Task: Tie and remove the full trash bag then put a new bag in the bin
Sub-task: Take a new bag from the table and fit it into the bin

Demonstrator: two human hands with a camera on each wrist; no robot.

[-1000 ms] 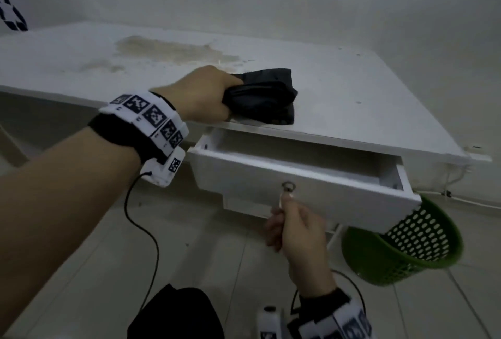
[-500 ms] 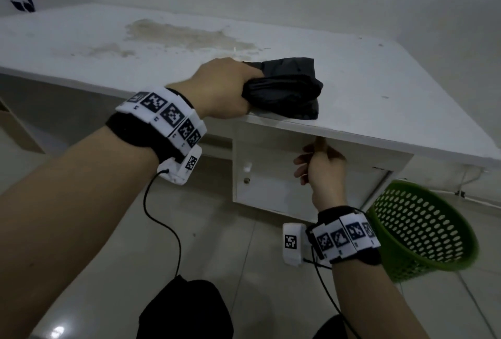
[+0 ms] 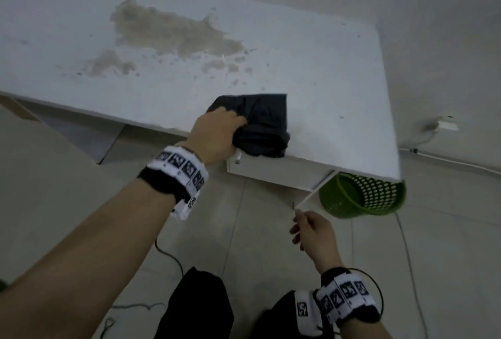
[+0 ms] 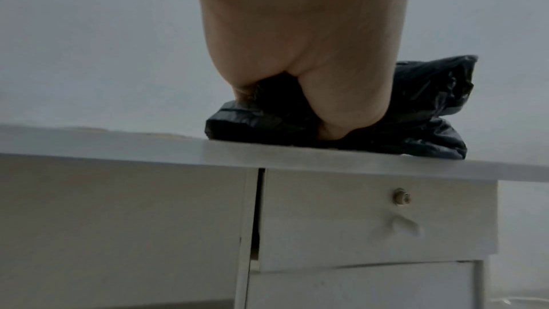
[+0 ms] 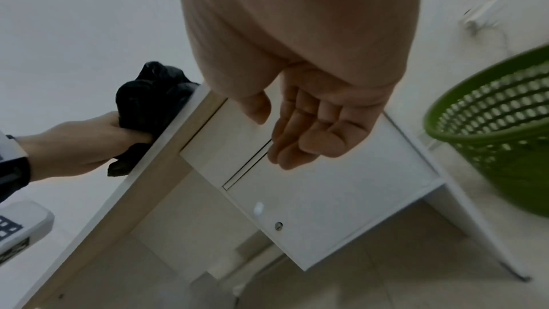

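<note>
Head view: stained white desk (image 3: 311,67), left hand (image 3: 217,138) gripping black bag (image 3: 263,124), right hand (image 3: 314,233) loose, holding nothing

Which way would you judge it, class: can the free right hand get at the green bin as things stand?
Probably yes. The right hand hangs open and holds nothing, and only bare floor shows between it and the green bin, which stands partly under the desk corner.

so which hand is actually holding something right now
The left hand: its grip is curled round the crumpled black plastic bag at the edge of the white desk. The right hand hangs empty, fingers relaxed, in front of the drawer.
</note>
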